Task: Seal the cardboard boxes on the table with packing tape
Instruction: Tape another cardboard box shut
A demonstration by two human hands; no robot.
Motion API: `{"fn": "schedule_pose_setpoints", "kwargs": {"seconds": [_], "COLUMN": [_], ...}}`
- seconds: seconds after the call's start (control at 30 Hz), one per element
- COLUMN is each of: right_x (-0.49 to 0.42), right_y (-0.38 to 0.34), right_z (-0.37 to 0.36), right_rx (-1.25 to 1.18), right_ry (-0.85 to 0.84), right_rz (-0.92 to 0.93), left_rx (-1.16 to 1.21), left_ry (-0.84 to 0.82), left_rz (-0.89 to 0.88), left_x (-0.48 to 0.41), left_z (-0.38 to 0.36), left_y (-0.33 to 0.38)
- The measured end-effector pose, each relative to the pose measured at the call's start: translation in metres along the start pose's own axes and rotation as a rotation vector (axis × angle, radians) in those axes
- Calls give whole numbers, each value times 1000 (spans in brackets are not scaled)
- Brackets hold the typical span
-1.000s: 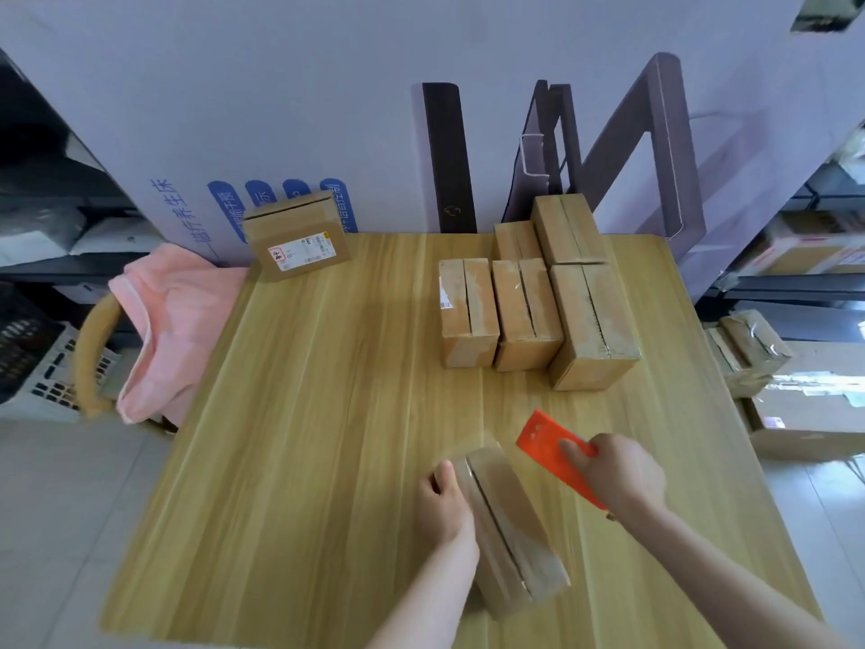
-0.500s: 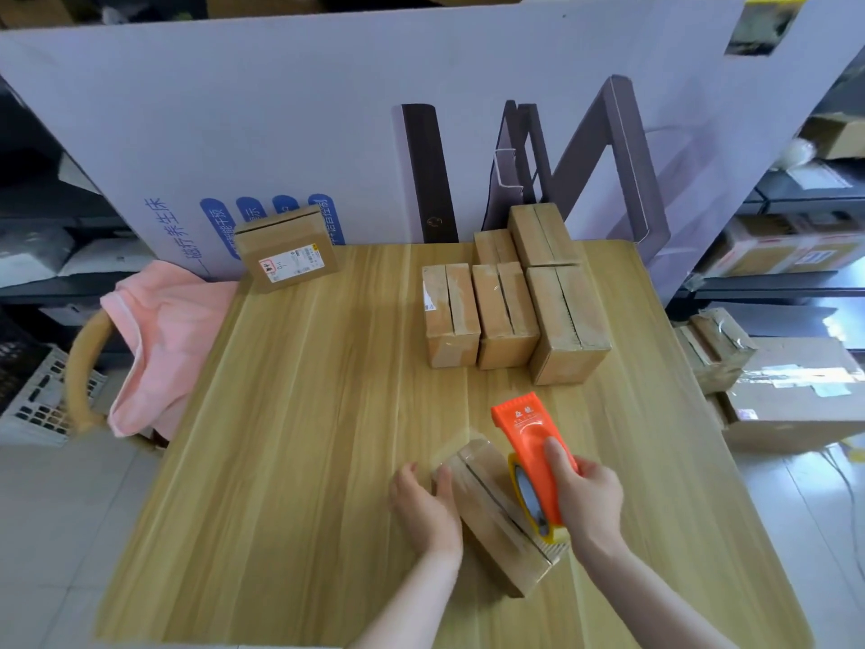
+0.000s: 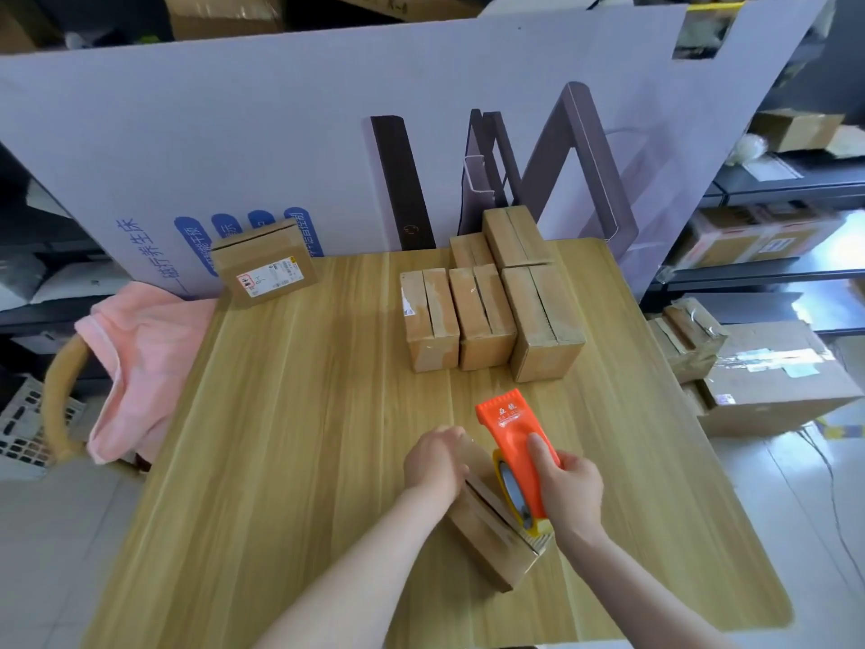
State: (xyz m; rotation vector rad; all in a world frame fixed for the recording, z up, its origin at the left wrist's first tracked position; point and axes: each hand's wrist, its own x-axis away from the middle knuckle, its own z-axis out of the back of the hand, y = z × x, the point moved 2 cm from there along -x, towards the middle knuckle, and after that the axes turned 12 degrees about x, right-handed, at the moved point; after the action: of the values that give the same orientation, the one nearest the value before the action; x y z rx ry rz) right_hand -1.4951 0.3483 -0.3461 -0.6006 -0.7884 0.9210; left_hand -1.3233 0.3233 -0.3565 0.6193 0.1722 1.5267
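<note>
A small cardboard box (image 3: 487,531) lies near the front of the wooden table (image 3: 304,461), its top seam running away from me. My right hand (image 3: 568,494) grips an orange tape dispenser (image 3: 517,447) whose roll rests on the box's top, right of the seam. My left hand (image 3: 437,461) curls over the far left end of the box and holds it. Farther back stands a cluster of several closed cardboard boxes (image 3: 487,311). A labelled box (image 3: 264,262) leans at the back left against the panel.
A big white printed cardboard panel (image 3: 281,133) walls off the table's far edge. A pink cloth (image 3: 140,358) hangs over a chair at the left. More taped boxes (image 3: 767,377) sit on the floor to the right, with shelves behind them.
The right hand brought the dispenser from beside the box onto its top. The left hand moved from the box's left side up onto its far end. The camera tilted up.
</note>
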Motion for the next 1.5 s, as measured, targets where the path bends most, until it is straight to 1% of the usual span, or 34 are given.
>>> {"fn": "schedule_pose_setpoints", "kwargs": {"seconds": [0.03, 0.07, 0.1, 0.17, 0.27, 0.33, 0.37, 0.4, 0.43, 0.53, 0.57, 0.63, 0.67, 0.7, 0.77, 0.83, 0.93, 1.07, 1.13, 1.2, 1.37, 1.5], "right_x": [0, 0, 1, 3, 5, 5, 4, 3, 2, -1, -1, -2, -2, -2, -2, -2, -2, 1, 3, 5, 3, -2], "right_y": [0, -1, -1, -2, -2, -1, 0, 0, 1, 2, 3, 3, 3, 3, 3, 2, 2, -1, 0, 1, -15, -28], "right_z": [0, 1, 1, 0, -1, 0, 0, 0, 0, 1, 1, 2, 2, 2, 1, 1, 2, -1, -2, -3, -14, -19], "right_rx": [5, 12, 17, 12, 21, 15, 9, 5, 4, -9, -20, -34, -31, -26, -26, -25, -22, 3, -5, -23, -70, -134], "right_ry": [-5, -8, -10, -10, 9, 10, 6, 3, 1, 2, -2, -8, -8, -7, -10, -9, -2, 1, 10, 9, -3, -52], "right_rz": [0, 0, 0, -1, 15, 18, 19, 18, 18, 22, 20, 13, 10, 12, 17, 22, 27, 63, 71, 72, 102, 59], "left_rx": [-57, -66, -119, -111, -143, -77, -6, 76, 153, 343, 418, 573, 639, 698, 764, 792, 784, 733, 723, 703, 743, 700], "left_ry": [-88, -106, -197, -292, -337, -305, -270, -195, -67, 371, 484, 652, 701, 712, 646, 567, 485, 265, 200, 197, 300, 321], "left_rz": [45, 75, 92, 147, 155, 180, 204, 223, 225, 136, 152, 250, 306, 361, 425, 425, 442, 498, 489, 475, 499, 508], "left_x": [-5, -10, -15, -23, -33, -35, -32, -25, -16, 17, 29, 50, 56, 61, 65, 65, 59, 41, 35, 38, 82, 87], "left_z": [7, 12, 13, 16, 15, 12, 10, 8, 7, 1, -2, -10, -14, -19, -28, -33, -31, -24, -22, -21, -34, -35], "left_y": [3, 5, 9, 17, 18, 11, 5, -1, -11, -35, -42, -51, -53, -54, -51, -48, -50, -57, -57, -55, -54, -51]}}
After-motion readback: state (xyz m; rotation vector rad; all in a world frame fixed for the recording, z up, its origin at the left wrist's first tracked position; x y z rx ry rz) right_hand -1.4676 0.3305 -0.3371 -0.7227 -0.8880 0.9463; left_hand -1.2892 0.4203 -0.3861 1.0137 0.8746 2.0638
